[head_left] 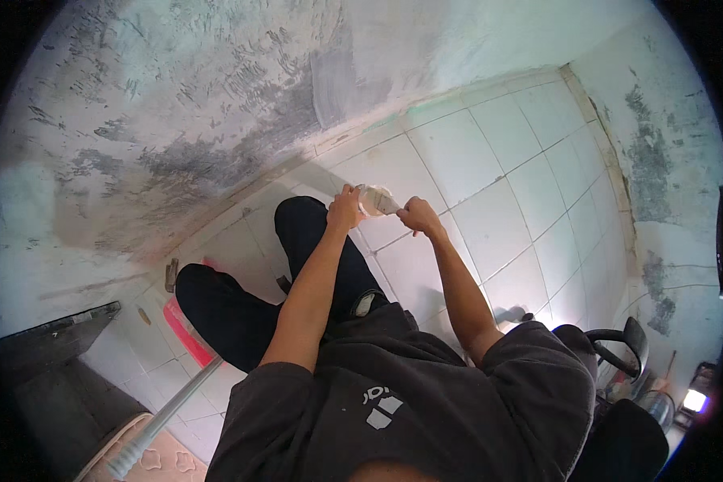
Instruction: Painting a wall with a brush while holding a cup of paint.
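In front of my knees, my left hand is closed round the side of a small round white tub. My right hand grips the handle of a flat, pale-ended hand tool. The wide end of that tool lies over the mouth of the tub; whether it is a putty knife or a brush I cannot tell. Pale contents show inside the tub. Both forearms reach forward over my dark trousers.
A wall with grey, flaking patches runs along the left of the white tiled floor. A pink object and a metal pole lie at my left. On the right are a black armrest and a bright light.
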Available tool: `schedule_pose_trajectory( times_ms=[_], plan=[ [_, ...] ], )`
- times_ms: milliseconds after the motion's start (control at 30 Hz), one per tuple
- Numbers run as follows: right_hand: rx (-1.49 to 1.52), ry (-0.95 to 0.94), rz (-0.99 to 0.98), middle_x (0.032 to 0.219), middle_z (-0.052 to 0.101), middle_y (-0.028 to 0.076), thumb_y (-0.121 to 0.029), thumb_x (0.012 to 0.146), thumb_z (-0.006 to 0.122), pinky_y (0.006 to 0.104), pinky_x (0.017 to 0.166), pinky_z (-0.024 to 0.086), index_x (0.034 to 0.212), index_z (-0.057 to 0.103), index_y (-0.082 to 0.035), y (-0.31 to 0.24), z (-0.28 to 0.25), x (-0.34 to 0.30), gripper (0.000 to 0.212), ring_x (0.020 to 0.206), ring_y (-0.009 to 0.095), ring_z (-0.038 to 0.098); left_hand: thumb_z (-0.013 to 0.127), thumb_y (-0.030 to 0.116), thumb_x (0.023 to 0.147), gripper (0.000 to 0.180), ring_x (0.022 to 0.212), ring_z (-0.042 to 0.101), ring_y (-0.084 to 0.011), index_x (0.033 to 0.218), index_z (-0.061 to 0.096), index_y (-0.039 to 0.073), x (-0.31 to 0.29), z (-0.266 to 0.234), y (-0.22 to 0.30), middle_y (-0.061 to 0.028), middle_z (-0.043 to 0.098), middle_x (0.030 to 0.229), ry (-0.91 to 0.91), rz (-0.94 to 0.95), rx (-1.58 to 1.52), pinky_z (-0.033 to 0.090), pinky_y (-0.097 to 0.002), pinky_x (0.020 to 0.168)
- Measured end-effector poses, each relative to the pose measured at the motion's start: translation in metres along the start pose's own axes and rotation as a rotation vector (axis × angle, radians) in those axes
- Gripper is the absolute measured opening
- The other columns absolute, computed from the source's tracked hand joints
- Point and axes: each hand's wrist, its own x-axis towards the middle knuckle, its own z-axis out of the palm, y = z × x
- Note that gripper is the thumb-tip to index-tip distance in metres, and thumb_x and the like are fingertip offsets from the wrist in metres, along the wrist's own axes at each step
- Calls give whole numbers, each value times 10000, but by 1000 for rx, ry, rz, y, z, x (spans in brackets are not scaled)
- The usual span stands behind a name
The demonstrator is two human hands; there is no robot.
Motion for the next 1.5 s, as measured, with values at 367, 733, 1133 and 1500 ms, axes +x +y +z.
schedule_pose_trajectory(
  times_ms=[367,733,1133,1500],
  plan=[
    [216,-101,107,550,563,96,-186,752,544,322,370,502,719,640,92,1,-16,-6,295,397,170,520,848,231,619,785,1085,564,-350,1306,480,135,-2,-6,5,-119,498,1232,-14,-16,-29,512,-457,880],
    [452,-61,26,574,579,112,-207,769,559,315,361,453,684,635,89,5,11,12,317,402,188,541,860,234,612,729,1065,570,-355,1258,537,134,4,3,-5,-110,504,1195,-21,-42,-6,515,-454,867],
    [651,-142,15,553,500,32,-215,852,537,273,363,425,737,613,28,15,28,8,279,407,118,470,849,234,622,697,1071,557,-338,1247,540,230,3,-1,-4,-75,483,1205,-35,-90,-29,518,-489,850],
    [680,-113,30,561,490,21,-200,870,512,275,369,433,750,604,21,41,16,-23,268,416,118,468,878,264,561,859,1095,552,-368,1307,477,122,-1,-9,-1,-155,514,1155,-36,-49,-132,490,-455,901]
  ],
)
